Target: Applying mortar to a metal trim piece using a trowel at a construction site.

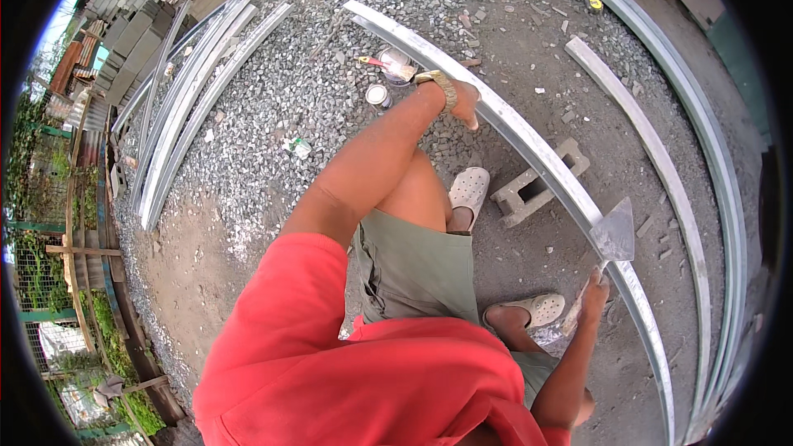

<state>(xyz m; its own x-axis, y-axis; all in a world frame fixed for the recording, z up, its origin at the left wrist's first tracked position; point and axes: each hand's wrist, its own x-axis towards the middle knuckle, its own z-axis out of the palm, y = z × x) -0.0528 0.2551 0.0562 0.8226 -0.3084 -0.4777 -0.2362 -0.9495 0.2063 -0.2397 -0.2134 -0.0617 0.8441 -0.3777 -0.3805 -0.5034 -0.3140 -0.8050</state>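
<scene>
A long, pale metal beam (529, 147) slants from the far middle to the near right, in front of me. My left hand (465, 105), with a gold-coloured band at the wrist, is closed on its near edge; some fingers are hidden. Lower down, my right hand (593, 296) grips the handle of a trowel (615, 233), whose pointed grey blade lies over the beam. Beneath the beam's middle sits a hollow concrete block (522, 206). Beside my left wrist, a paintbrush (372, 61) with a red and yellow handle rests across an open can (396, 58).
A smaller white can (377, 96) stands on the gravel (273, 107). Several metal beams (194, 95) lie at left. One pale beam (640, 103) and long curved-looking rails (702, 107) run along the right. A small yellow object (595, 4) lies far right. Stacked blocks (132, 37) stand far left.
</scene>
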